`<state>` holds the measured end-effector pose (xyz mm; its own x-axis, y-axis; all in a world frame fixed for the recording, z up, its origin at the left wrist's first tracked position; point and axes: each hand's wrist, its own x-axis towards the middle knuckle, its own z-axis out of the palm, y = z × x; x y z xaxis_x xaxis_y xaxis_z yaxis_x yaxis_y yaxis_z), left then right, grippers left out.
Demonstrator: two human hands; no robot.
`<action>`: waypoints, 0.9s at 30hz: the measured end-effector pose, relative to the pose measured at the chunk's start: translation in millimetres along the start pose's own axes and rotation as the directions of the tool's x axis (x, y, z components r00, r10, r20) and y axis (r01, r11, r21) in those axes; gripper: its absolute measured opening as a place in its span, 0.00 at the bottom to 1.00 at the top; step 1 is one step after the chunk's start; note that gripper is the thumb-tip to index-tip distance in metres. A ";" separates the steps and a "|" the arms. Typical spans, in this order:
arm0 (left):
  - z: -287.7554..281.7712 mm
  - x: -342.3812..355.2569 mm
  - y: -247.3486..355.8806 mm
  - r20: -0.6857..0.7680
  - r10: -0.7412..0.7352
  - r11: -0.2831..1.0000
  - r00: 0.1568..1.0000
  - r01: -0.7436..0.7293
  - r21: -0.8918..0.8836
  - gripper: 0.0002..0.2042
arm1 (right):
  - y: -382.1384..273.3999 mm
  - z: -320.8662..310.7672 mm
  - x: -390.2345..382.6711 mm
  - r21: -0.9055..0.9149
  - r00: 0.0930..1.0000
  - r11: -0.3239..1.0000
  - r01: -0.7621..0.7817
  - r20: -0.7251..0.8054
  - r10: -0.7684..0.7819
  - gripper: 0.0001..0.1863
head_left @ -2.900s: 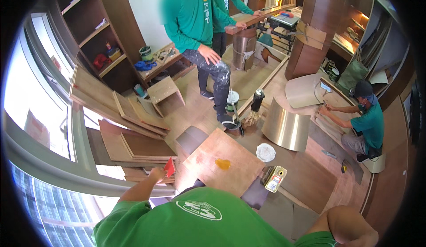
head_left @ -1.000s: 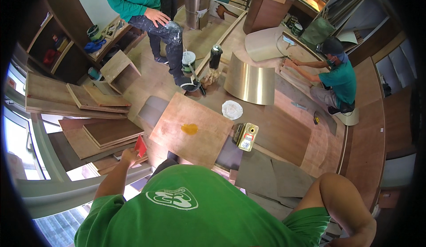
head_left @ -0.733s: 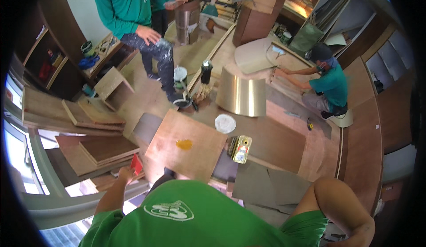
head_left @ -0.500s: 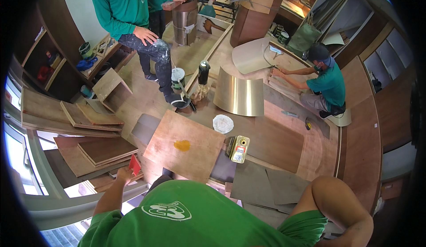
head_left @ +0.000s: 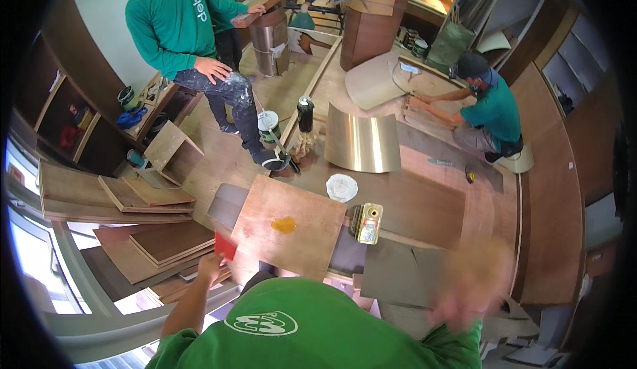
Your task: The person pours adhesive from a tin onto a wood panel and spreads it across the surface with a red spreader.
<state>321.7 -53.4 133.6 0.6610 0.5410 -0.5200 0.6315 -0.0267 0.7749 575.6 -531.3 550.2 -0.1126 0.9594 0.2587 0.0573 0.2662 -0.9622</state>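
My left hand (head_left: 211,265) is closed round a flat red spreader (head_left: 225,245), held up beside the left edge of a square plywood board (head_left: 298,203). An amber puddle of what looks like glue (head_left: 284,225) lies near the middle of that board. On the right, my right hand (head_left: 468,293) is raised above some grey sheets (head_left: 401,273); motion smears it, so its fingers do not show. A yellowish metal tin (head_left: 368,224) stands at the board's right edge. Beyond it sits a white, plastic-lined round container (head_left: 342,187).
A curved metallic sheet (head_left: 361,140) and a dark bottle (head_left: 305,114) stand farther off. Stacked wood panels (head_left: 166,240) lie at left. A co-worker (head_left: 491,107) crouches at right, hands on a strip; another (head_left: 176,27) stands at back left, one foot raised. A tape measure (head_left: 470,177) lies at right.
My right arm, bent at my side before, has swung up and forward into view. My left hand with the spreader has come closer to the board. The view has shifted slightly.
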 end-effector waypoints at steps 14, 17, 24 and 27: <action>162.7 -34.1 220.2 0.345 0.303 0.893 0.888 -0.138 -0.428 0.15 | 385.6 56.5 92.2 0.633 0.450 0.679 0.372 -0.762 0.465 0.21; 175.2 -34.4 232.0 0.389 0.290 0.930 0.875 -0.161 -0.331 0.16 | 391.0 41.6 83.0 0.568 0.469 0.674 0.473 -0.810 0.352 0.20; 168.2 -19.7 207.5 0.613 0.154 0.972 0.775 -0.230 0.046 0.17 | 370.8 8.4 58.5 0.408 0.050 0.683 0.606 -0.876 0.479 0.17; 126.7 -17.5 160.5 0.560 0.057 0.940 0.827 -0.233 0.248 0.17 | 386.3 -28.7 -23.4 0.449 0.020 0.688 0.570 -0.844 0.535 0.17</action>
<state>462.8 -173.6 221.5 0.8095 -0.0250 -0.5865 0.5401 -0.3597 0.7608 628.8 -448.2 174.9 0.8661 0.2402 -0.4384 -0.4704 0.6882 -0.5523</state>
